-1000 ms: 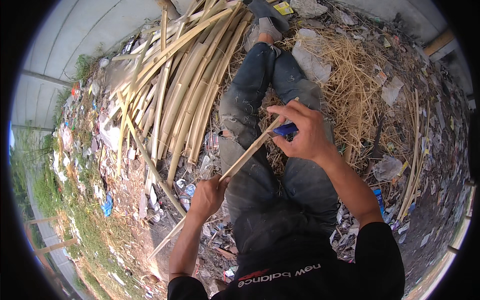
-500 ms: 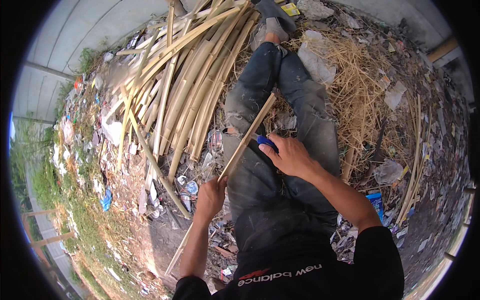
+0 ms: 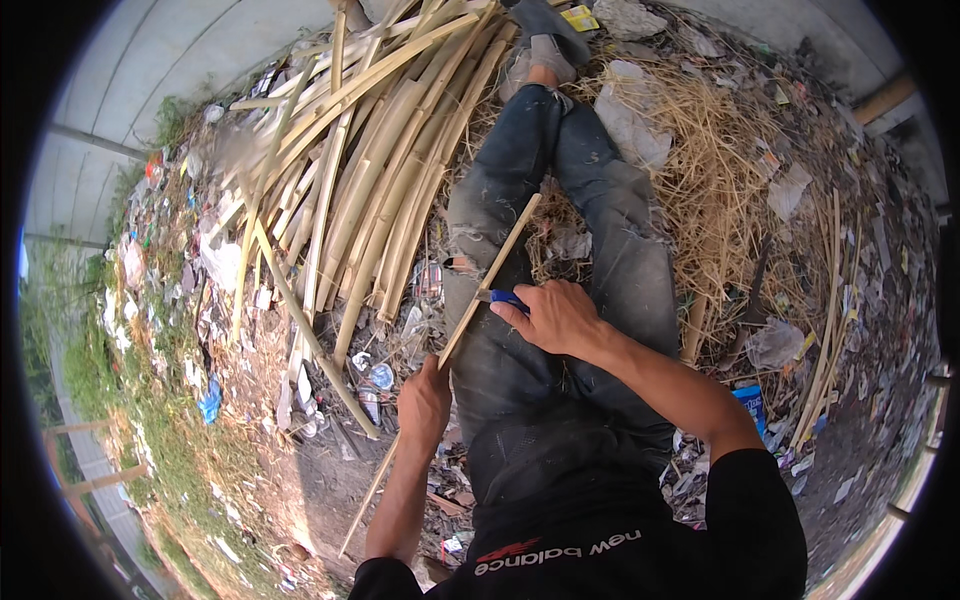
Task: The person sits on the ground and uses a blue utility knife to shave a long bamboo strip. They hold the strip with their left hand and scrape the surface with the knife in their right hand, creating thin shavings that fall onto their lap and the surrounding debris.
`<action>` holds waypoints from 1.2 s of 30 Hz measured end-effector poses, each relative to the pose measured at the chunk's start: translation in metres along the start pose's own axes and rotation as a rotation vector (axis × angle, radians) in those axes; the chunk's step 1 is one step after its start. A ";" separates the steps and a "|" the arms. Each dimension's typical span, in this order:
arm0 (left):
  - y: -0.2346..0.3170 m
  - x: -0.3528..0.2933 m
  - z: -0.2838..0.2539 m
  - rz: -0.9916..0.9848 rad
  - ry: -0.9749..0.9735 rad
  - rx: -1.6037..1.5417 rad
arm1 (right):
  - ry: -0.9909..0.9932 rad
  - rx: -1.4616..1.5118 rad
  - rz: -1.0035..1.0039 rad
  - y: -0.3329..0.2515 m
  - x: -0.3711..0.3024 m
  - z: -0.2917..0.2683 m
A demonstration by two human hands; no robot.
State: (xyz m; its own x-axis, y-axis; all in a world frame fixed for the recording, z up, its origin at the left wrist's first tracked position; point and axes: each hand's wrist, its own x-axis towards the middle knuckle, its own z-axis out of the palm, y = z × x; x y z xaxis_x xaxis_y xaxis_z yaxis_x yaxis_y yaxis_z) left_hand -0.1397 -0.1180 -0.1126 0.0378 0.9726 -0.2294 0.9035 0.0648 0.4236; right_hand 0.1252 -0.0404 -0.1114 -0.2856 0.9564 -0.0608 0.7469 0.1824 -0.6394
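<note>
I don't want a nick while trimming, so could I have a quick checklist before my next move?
1. Left hand closed around the bamboo strip: ok.
2. Right hand gripping the blue-handled knife: ok.
3. Left hand apart from the blade: ok; the blade is farther up the strip.
4. Legs out from under the blade: not ok; the left trouser leg is below it.
5. Blade sharp: cannot tell.

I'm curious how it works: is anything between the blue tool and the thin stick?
Nothing visible is. The right hand holds the blue-handled knife, its blade right at the thin strip. The left hand grips the strip lower down, clear of the blade; a trouser leg lies underneath.
</note>
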 end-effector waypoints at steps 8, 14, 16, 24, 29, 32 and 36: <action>-0.010 -0.014 -0.013 -0.024 -0.016 0.081 | 0.233 -0.042 0.279 0.080 0.057 -0.064; -0.002 -0.012 0.006 -0.062 -0.066 -0.039 | 0.023 0.023 0.071 0.004 0.010 -0.019; 0.008 -0.010 0.001 -0.064 -0.053 -0.011 | 0.006 0.016 0.031 0.004 0.006 -0.002; 0.001 -0.014 -0.003 -0.063 -0.055 0.027 | -0.025 -0.033 0.121 0.023 0.036 -0.028; 0.003 -0.015 0.000 -0.088 -0.052 0.032 | -0.062 -0.031 0.068 0.019 0.026 -0.012; 0.002 -0.015 -0.002 -0.080 -0.063 0.043 | 0.071 0.028 0.140 0.035 0.045 -0.029; 0.001 -0.009 0.001 -0.059 -0.057 0.025 | -0.156 -0.064 -0.042 0.003 0.013 0.002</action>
State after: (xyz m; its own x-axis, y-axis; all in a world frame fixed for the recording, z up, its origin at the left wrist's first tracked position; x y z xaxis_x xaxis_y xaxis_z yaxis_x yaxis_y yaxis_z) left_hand -0.1383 -0.1271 -0.1108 0.0077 0.9529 -0.3033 0.9152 0.1155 0.3861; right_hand 0.1227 -0.0278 -0.1154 -0.4031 0.9017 -0.1564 0.7679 0.2403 -0.5938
